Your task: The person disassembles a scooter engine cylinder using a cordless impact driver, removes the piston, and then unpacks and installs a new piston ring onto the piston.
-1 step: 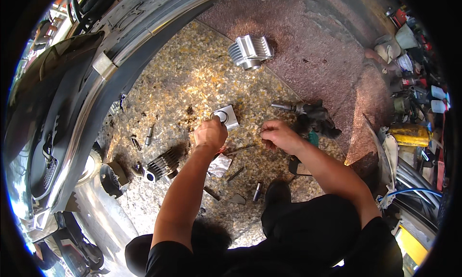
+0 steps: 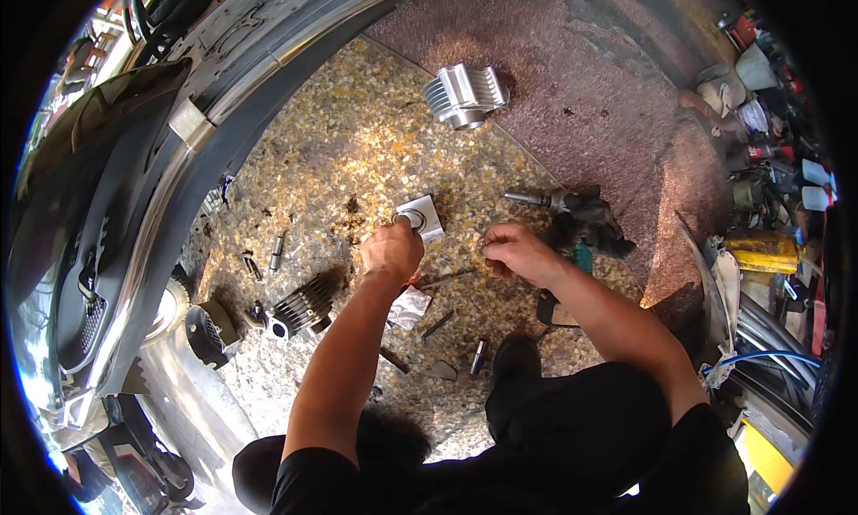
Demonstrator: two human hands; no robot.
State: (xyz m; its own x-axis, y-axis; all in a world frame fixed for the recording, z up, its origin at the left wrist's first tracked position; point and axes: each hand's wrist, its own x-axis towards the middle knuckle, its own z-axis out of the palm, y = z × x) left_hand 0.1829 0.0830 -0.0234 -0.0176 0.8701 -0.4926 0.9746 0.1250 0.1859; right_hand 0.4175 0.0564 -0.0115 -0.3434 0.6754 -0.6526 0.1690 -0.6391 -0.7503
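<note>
Fingers of my left hand [image 2: 391,249] are closed at the edge of a thin dark piston ring [image 2: 416,216]. Behind the ring is a small white square packet [image 2: 432,220] on the speckled floor. To its right my right hand [image 2: 517,250] hovers above the floor, thumb and fingers pinched together; whatever is between them is too small to make out. A thin rod-like tool [image 2: 449,279] lies between my forearms, near a crumpled clear plastic bag [image 2: 409,308].
A bright finned engine cylinder [image 2: 466,97] stands far ahead. A darker finned cylinder [image 2: 302,308] lies left of my left forearm. Black gloves or rags [image 2: 594,222] lie beyond my right hand. Motorcycle bodywork [image 2: 170,166] rises at left; clutter with a yellow container [image 2: 761,250] lines the right.
</note>
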